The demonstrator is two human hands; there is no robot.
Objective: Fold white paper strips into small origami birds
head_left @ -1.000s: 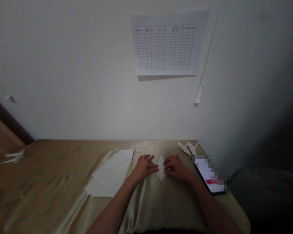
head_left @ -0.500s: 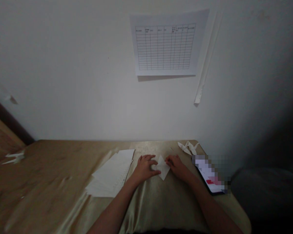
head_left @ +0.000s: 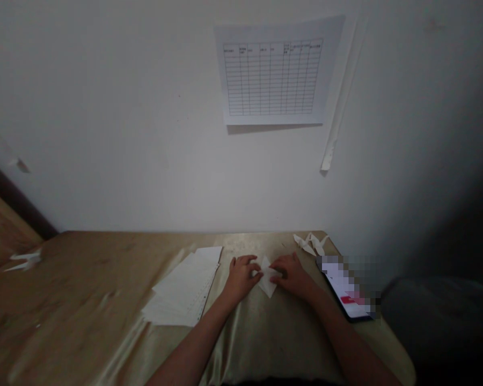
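Your left hand [head_left: 242, 276] and your right hand [head_left: 293, 274] both rest on a small folded white paper [head_left: 268, 280] that lies on the table [head_left: 84, 300], near its far edge and a little right of the middle. The paper sits between the two hands with its lower point showing bare toward you. Your left fingers are curled down onto its left edge, and your right fingers press onto its upper right part; the light is dim and the hands are small in the head view, so it looks as if the fingertips pinch a flap, though you cannot be sure of it from here. Neither hand is closed into a fist, and the two hands come almost together over the paper.

Just left of your left hand lies a stack of white sheets [head_left: 183, 294], fanned a little and set at a slant. To the right of your right hand a phone [head_left: 346, 295] lies flat with its screen lit, near the table's right edge. Beyond it, at the far right corner, lies a small folded paper figure [head_left: 310, 243]. More paper scraps [head_left: 24, 259] lie at the far left of the table. On the wall above hangs a printed grid sheet [head_left: 273, 75]
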